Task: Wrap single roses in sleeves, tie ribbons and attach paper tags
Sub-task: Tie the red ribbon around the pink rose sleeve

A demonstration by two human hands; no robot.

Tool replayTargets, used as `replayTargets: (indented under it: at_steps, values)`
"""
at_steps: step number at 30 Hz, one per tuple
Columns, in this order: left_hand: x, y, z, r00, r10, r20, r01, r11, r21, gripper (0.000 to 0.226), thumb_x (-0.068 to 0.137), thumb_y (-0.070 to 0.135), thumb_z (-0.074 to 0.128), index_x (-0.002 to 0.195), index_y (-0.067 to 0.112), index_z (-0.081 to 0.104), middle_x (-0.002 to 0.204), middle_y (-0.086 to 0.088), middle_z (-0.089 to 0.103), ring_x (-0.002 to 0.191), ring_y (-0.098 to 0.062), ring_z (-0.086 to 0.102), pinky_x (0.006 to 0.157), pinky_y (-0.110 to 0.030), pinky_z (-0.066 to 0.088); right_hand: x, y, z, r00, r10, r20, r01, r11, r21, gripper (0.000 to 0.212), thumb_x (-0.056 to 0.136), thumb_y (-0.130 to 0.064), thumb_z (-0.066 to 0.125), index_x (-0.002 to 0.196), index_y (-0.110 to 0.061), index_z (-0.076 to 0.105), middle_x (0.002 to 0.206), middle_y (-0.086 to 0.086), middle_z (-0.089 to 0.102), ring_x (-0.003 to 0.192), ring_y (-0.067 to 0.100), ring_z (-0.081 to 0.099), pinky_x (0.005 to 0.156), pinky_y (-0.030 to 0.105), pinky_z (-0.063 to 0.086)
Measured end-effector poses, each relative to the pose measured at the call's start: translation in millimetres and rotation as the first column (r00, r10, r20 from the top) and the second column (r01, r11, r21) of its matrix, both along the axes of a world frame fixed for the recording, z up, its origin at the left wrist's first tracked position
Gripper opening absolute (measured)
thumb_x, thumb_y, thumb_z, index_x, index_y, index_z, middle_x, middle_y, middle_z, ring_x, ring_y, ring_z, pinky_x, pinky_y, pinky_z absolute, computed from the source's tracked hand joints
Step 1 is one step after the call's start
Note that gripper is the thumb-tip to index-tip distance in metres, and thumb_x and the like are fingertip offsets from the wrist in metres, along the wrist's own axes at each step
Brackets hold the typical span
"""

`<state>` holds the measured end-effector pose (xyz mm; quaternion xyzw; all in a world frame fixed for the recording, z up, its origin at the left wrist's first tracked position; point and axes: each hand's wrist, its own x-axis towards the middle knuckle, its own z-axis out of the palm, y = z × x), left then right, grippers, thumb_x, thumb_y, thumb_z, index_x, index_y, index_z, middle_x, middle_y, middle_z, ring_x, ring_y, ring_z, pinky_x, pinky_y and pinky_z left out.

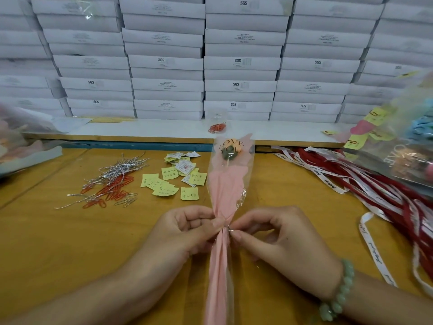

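Note:
A single rose lies in a pink and clear sleeve printed with "LOVE YOU", pointing away from me on the yellow table. My left hand pinches the gathered neck of the sleeve from the left. From the right, my right hand grips a thin silver twist tie wrapped around that neck. Yellow paper tags lie scattered left of the sleeve. Red and white ribbons spread out on the right.
Silver twist ties and red paper clips lie at the left. A bag of red clips sits on the white shelf. Stacked white boxes fill the back. Wrapped roses pile at the right edge.

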<state>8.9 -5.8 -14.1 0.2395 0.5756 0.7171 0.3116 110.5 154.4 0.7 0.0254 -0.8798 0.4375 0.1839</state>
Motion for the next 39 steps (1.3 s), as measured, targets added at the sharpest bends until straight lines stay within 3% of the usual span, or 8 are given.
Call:
replayTargets:
  at_steps: [5, 10, 14, 18, 25, 31, 35, 39]
  values:
    - [-2, -1, -2, 1.0, -0.019, -0.008, 0.019, 1.0, 0.0, 0.034, 0.062, 0.024, 0.079, 0.091, 0.007, 0.076, 0.086, -0.021, 0.073, 0.071, -0.022, 0.071, 0.062, -0.023, 0.057, 0, -1, 0, 1.0, -0.003, 0.002, 0.003, 0.998, 0.062, 0.006, 0.085, -0.014, 0.069, 0.083, -0.014, 0.075, 0.071, -0.013, 0.071, 0.065, 0.0, 0.065, 0.057, 0.009, 0.047]
    - [-4, 0, -4, 0.999, -0.017, -0.033, 0.017, 1.0, -0.013, 0.039, 0.063, 0.028, 0.089, 0.094, 0.009, 0.075, 0.091, -0.019, 0.072, 0.077, -0.021, 0.07, 0.066, -0.022, 0.056, -2, -3, -1, 0.992, 0.027, 0.126, 0.002, 0.974, -0.228, 0.009, 0.089, -0.01, 0.064, 0.083, -0.005, 0.069, 0.066, 0.005, 0.07, 0.053, 0.008, 0.062, 0.042, 0.027, 0.052]
    - [-5, 1, -4, 0.999, -0.023, -0.031, 0.024, 1.0, 0.018, 0.04, 0.061, 0.028, 0.083, 0.095, 0.01, 0.075, 0.094, -0.019, 0.073, 0.08, -0.023, 0.071, 0.069, -0.024, 0.057, -5, -4, 0, 0.962, 0.143, 0.232, -0.023, 0.89, -0.456, 0.012, 0.091, -0.007, 0.058, 0.085, 0.001, 0.064, 0.068, 0.003, 0.068, 0.062, 0.012, 0.062, 0.038, 0.022, 0.049]
    - [-4, 0, -2, 0.997, -0.062, -0.042, 0.063, 0.997, 0.032, 0.035, 0.067, 0.026, 0.08, 0.098, 0.011, 0.074, 0.096, -0.017, 0.073, 0.081, -0.025, 0.072, 0.07, -0.025, 0.057, -7, -2, 4, 0.93, 0.221, 0.294, -0.024, 0.833, -0.553, 0.013, 0.094, -0.006, 0.054, 0.083, -0.001, 0.061, 0.073, 0.004, 0.065, 0.058, 0.006, 0.057, 0.037, 0.017, 0.043]
    - [-3, -1, -3, 0.994, -0.072, -0.08, 0.076, 0.996, 0.046, 0.049, 0.065, 0.033, 0.088, 0.103, 0.007, 0.071, 0.1, -0.021, 0.071, 0.084, -0.028, 0.071, 0.074, -0.027, 0.056, -13, 2, 9, 0.856, 0.326, 0.402, -0.004, 0.781, -0.624, 0.017, 0.093, -0.008, 0.052, 0.078, -0.006, 0.059, 0.069, 0.002, 0.063, 0.043, 0.004, 0.048, 0.033, 0.014, 0.03]
    - [-5, 0, -6, 0.996, -0.055, -0.07, 0.058, 0.998, 0.033, 0.044, 0.066, 0.028, 0.085, 0.103, 0.008, 0.072, 0.102, -0.021, 0.072, 0.085, -0.027, 0.07, 0.075, -0.027, 0.057, -11, 2, 7, 0.867, 0.324, 0.377, -0.052, 0.813, -0.579, 0.015, 0.094, -0.006, 0.052, 0.082, -0.008, 0.06, 0.074, 0.003, 0.062, 0.052, 0.007, 0.05, 0.035, 0.014, 0.036]
    - [-5, 3, -6, 1.0, -0.017, 0.009, 0.016, 0.996, 0.084, 0.029, 0.064, 0.016, 0.082, 0.092, 0.008, 0.076, 0.09, -0.019, 0.073, 0.073, -0.023, 0.072, 0.064, -0.024, 0.057, -9, 4, 4, 0.883, 0.332, 0.333, -0.123, 0.847, -0.517, 0.006, 0.09, 0.0, 0.058, 0.095, -0.004, 0.059, 0.077, 0.002, 0.061, 0.059, 0.008, 0.055, 0.04, 0.015, 0.043]
    - [-3, 3, -4, 0.999, -0.035, 0.039, 0.032, 0.996, 0.082, 0.022, 0.067, 0.009, 0.079, 0.088, 0.006, 0.076, 0.088, -0.021, 0.073, 0.07, -0.023, 0.072, 0.06, -0.023, 0.057, -8, 4, 1, 0.892, 0.33, 0.308, -0.155, 0.864, -0.479, 0.004, 0.089, -0.004, 0.061, 0.092, -0.005, 0.059, 0.078, 0.005, 0.062, 0.06, 0.008, 0.057, 0.041, 0.015, 0.046]
